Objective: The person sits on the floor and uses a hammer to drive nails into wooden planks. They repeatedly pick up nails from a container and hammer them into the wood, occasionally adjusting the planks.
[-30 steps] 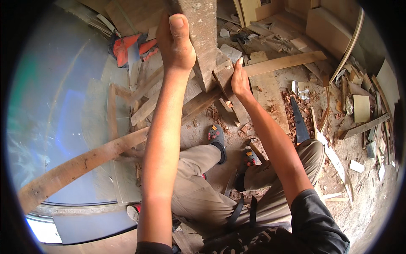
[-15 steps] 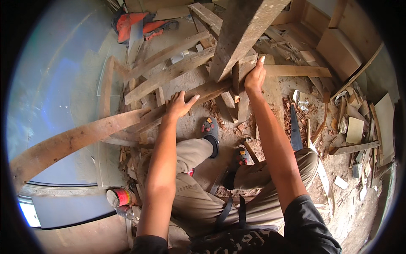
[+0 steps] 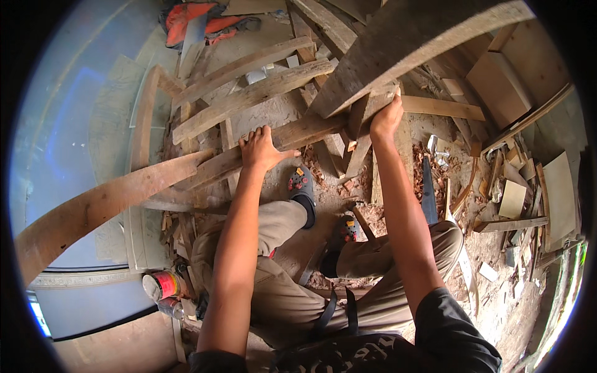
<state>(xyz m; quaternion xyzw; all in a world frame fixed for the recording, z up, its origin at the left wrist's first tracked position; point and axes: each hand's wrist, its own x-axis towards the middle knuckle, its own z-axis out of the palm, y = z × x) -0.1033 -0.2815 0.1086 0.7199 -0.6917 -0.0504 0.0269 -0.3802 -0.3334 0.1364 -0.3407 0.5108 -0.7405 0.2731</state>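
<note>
A long wooden beam (image 3: 309,128) runs across in front of me. My left hand (image 3: 261,149) lies over it, fingers curled past its far edge and thumb stretched out to the right along the near side. My right hand (image 3: 387,118) grips the edge of a short upright wooden piece (image 3: 367,112) that crosses the beam's right end; its far fingers are hidden. Beyond my hands a thick wooden beam (image 3: 423,46) rises from this joint toward the upper right. A curved-looking plank (image 3: 106,199) reaches left from near my left hand.
Several loose boards (image 3: 249,99) lie beyond the beam. A handsaw (image 3: 429,189) stands by my right knee among wood shavings. A red-labelled can (image 3: 165,286) sits at the lower left. Wood scraps (image 3: 516,199) are heaped on the right; an orange-and-black cloth (image 3: 186,25) lies far left.
The thick beam has leaned over to the right. My left hand's fingers have spread a little, its thumb reaching further out. My right hand keeps hold of the upright piece. The view has shifted slightly.
</note>
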